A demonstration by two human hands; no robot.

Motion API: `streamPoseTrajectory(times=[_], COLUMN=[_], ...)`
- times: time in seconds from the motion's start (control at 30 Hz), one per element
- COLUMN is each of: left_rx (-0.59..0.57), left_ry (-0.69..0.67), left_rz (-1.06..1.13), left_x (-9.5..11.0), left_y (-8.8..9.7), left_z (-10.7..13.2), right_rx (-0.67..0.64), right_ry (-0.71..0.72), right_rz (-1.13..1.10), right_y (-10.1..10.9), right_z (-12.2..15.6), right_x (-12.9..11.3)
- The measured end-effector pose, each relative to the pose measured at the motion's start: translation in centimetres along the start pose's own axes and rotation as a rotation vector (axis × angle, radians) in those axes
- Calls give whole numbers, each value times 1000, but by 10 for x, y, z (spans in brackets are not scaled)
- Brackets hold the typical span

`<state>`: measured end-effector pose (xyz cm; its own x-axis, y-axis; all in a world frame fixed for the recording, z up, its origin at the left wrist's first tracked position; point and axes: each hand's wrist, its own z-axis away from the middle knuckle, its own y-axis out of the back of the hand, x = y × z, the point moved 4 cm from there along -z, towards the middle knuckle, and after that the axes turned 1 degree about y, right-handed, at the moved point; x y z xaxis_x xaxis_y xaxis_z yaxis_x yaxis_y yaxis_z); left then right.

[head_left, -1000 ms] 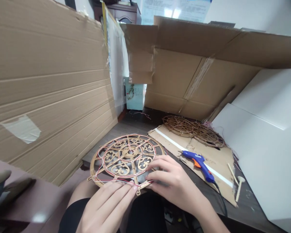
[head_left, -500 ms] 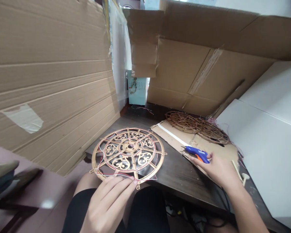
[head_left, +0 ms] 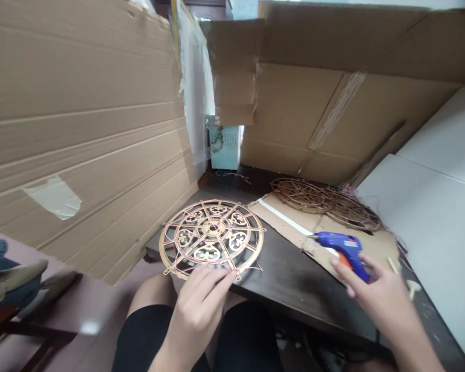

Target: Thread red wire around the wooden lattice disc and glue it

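The right hand (head_left: 383, 294) has lifted the glue gun (head_left: 343, 249) beside stacked discs (head_left: 325, 202).

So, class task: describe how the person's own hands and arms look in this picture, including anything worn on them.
Both are bare: the left hand and the right hand show no gloves, rings, watch or bracelets. The forearms are uncovered as far as the frame shows, with no sleeve in view. Nails look short and unpainted, though the picture is somewhat blurred. Dark clothing covers the lap below.

Soft, even indoor light, faint shadows, wide-angle bending at the edges, slight motion blur throughout
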<state>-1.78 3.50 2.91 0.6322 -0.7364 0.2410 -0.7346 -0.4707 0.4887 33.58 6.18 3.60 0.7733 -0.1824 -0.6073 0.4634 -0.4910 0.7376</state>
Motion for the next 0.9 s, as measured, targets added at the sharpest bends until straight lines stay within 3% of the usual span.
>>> streamPoseTrajectory(times=[0.13, 0.23, 0.4, 0.6, 0.9], left_rx=[-47, -75, -122, -115, -94], left_ry=[-7, 10, 25, 26, 34], left_rz=[12, 20, 13, 3, 7], left_x=[-7, -12, -14, -13, -13], left_y=[-16, -25, -30, -29, -30], left_z=[0, -1, -4, -4, -5], right_rx=[50, 105, 116, 234, 244], right_ry=[153, 256, 354, 472, 512], right_rz=[3, -11, -65, -33, -28], right_y=[-10, -20, -35, -40, -48], right_z=[40, 55, 67, 82, 85], right_x=[-46, -64, -72, -81, -83])
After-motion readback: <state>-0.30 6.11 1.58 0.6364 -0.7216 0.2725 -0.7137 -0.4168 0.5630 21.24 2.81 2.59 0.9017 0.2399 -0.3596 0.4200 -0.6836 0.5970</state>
